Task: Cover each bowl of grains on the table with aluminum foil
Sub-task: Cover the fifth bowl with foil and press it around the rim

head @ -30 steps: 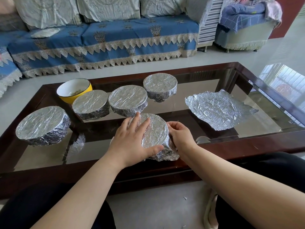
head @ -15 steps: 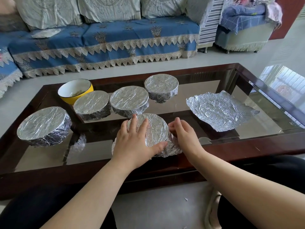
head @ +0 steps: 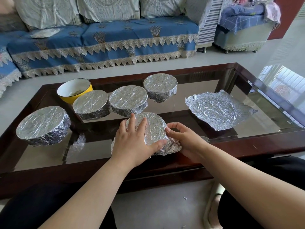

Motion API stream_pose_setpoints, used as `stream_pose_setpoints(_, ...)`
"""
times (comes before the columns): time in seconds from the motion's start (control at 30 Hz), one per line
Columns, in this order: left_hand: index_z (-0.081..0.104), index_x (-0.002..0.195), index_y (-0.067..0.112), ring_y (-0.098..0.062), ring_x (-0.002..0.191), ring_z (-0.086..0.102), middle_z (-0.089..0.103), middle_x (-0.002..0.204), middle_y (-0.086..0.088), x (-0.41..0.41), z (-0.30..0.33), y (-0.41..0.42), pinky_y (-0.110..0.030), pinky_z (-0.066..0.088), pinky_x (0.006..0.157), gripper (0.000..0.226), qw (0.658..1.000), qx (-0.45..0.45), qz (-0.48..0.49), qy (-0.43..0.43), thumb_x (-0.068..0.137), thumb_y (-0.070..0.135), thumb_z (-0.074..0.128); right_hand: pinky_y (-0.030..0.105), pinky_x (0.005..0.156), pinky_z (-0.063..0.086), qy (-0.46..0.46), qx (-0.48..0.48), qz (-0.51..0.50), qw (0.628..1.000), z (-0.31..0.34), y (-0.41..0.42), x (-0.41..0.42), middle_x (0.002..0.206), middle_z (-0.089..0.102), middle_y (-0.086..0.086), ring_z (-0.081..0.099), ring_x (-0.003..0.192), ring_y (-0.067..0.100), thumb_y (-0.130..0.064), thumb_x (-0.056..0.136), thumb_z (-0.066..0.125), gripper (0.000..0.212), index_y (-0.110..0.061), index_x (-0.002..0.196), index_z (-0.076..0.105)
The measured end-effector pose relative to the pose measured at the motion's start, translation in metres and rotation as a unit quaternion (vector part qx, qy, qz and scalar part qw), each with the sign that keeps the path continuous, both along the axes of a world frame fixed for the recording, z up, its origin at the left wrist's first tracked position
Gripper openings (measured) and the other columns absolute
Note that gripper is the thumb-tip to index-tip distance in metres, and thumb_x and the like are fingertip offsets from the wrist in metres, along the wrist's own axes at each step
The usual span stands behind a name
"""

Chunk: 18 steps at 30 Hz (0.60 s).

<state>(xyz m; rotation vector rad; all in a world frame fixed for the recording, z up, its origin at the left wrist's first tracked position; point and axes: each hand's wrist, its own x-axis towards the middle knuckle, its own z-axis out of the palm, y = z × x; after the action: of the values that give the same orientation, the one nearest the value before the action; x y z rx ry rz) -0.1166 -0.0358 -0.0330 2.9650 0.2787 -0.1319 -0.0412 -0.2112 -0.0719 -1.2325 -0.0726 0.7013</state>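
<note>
A foil-wrapped bowl (head: pixel 154 128) stands near the front edge of the glass table (head: pixel 257 142). My left hand (head: pixel 133 139) lies flat on its foil top, fingers spread, thumb along the near rim. My right hand (head: pixel 184 139) is at the bowl's right side, fingers curled, pinching the crumpled foil skirt. Behind stand several other foil-covered bowls: a large one at the left (head: pixel 42 124), two in the middle (head: pixel 90 104) (head: pixel 127 100), one further back (head: pixel 160 86). An uncovered yellow bowl (head: pixel 74 90) holds a few grains. A loose crumpled foil sheet (head: pixel 217 109) lies at the right.
The table has a dark wooden frame (head: pixel 247 146). A blue-covered sofa (head: pixel 105 42) runs behind it and a blue-draped seat (head: pixel 241 30) stands at the back right. My knees in dark trousers are below the table's front edge.
My right hand has shifted along the bowl's right side, its fingers curling onto the foil at the rim. My left hand stays flat on the top. The view has shifted slightly.
</note>
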Motion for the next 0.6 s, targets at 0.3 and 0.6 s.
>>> stream_pose_setpoints(0.3, 0.001, 0.157, 0.033, -0.033, 0.150, -0.006, -0.013, 0.165, -0.004, 0.000, 0.001, -0.002, -0.048, 0.008, 0.120, 0.108, 1.000, 0.009, 0.005, 0.000, 0.068, 0.092, 0.020, 0.034, 0.070, 0.058, 0.052, 0.095, 0.026, 0.994, 0.005, 0.004, 0.002, 0.107, 0.061, 0.022, 0.066, 0.082, 0.026, -0.007, 0.092, 0.057, 0.041, 0.011, 0.129, 0.051)
stream_pose_setpoints(0.6, 0.001, 0.157, 0.033, -0.033, 0.150, -0.006, -0.012, 0.165, -0.005, -0.001, 0.001, -0.002, -0.048, 0.008, 0.120, 0.109, 1.000, 0.005, 0.010, -0.001, 0.067, 0.092, 0.020, 0.031, 0.065, 0.057, 0.045, 0.097, -0.034, 0.994, -0.006, 0.008, -0.003, 0.091, 0.070, 0.017, 0.069, 0.074, 0.024, -0.015, 0.082, 0.063, 0.031, 0.005, 0.106, 0.066)
